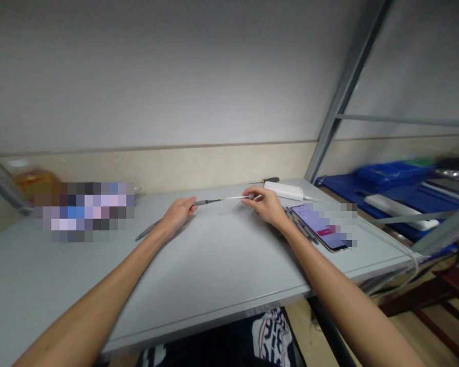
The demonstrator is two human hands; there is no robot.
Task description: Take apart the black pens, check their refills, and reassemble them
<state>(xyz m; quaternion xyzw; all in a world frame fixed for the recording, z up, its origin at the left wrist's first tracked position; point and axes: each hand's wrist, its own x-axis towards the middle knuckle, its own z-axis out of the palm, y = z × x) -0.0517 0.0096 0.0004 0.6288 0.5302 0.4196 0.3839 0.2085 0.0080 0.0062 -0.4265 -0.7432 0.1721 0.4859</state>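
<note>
My left hand (pixel 179 213) is closed round a long grey pen-like tool (pixel 207 202) that lies low over the grey table (pixel 199 275); its rear end (pixel 147 232) sticks out behind my wrist. A thin pale tip at the tool's front end (pixel 235 198) is pinched by the fingers of my right hand (pixel 265 205). Both hands are near the table's far edge, by the wall.
A lit phone (pixel 321 226) lies by my right wrist, over some dark flat things. A white power strip (pixel 285 190) and a small dark screwdriver (pixel 270 180) lie behind it. Blue trays (pixel 393 183) fill the metal rack at right. A bottle (pixel 32 178) stands far left.
</note>
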